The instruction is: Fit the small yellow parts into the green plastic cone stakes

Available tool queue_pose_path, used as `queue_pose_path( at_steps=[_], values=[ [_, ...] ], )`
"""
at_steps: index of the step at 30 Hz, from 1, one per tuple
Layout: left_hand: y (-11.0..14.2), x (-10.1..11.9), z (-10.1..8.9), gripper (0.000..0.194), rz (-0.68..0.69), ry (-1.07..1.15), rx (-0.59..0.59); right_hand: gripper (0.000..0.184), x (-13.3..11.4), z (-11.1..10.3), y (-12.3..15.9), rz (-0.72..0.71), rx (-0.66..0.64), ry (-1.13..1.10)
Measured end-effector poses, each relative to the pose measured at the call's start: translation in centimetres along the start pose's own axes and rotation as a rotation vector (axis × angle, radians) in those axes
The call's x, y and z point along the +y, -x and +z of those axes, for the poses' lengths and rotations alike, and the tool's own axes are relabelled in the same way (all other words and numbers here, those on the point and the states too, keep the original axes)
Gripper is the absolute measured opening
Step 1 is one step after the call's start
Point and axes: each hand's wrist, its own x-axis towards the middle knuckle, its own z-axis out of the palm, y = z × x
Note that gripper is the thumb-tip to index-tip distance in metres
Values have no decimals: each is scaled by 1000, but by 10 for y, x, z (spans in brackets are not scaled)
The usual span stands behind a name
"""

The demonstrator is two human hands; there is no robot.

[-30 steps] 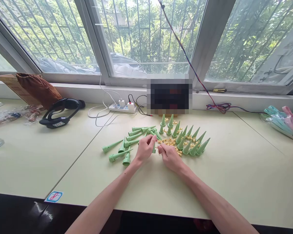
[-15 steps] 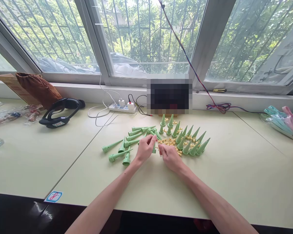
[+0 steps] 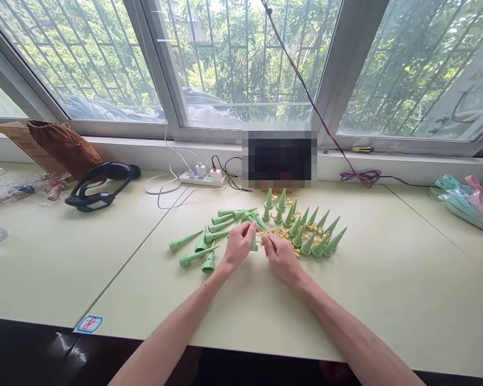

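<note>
My left hand (image 3: 239,245) is closed around a green plastic plant-watering spike (image 3: 254,245), held upright with its wide end down. Close beside it, my right hand (image 3: 282,258) is pinched with the fingertips pointing at that spike; what it grips, if anything, is too small to make out. Just beyond my right fingers lies a pile of small yellow plastic valves (image 3: 279,234). Several loose green spikes (image 3: 191,257) lie or stand left of my left hand. To the right, several green spikes (image 3: 317,246) stand point up, some with yellow valves fitted.
A pixelated dark screen (image 3: 279,158) stands at the back, beside a white power strip (image 3: 203,179) with cables. Black headphones (image 3: 102,185) and a brown pouch (image 3: 64,147) lie left. Bagged coloured straps (image 3: 467,198) are at the far right. A cable (image 3: 306,88) hangs before the window.
My right hand has shifted very slightly, its fingertips moving up a little near the spike. The left hand and the spike stay almost where they were.
</note>
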Motion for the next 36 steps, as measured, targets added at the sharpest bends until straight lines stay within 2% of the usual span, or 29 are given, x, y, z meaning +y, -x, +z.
queue_pose_path(
  at_steps=[4, 13, 36],
  values=[
    [-2, 1, -1, 42, -33, 12, 38, 26, -6, -1, 0, -19, 37, -62],
    [-1, 1, -1, 40, -39, -20, 53, 19, -3, 1, 0, -40, 64, -58],
    [7, -3, 6, 38, 75, -117, -9, 38, 3, 2, 0, -58, 81, 39]
  ],
)
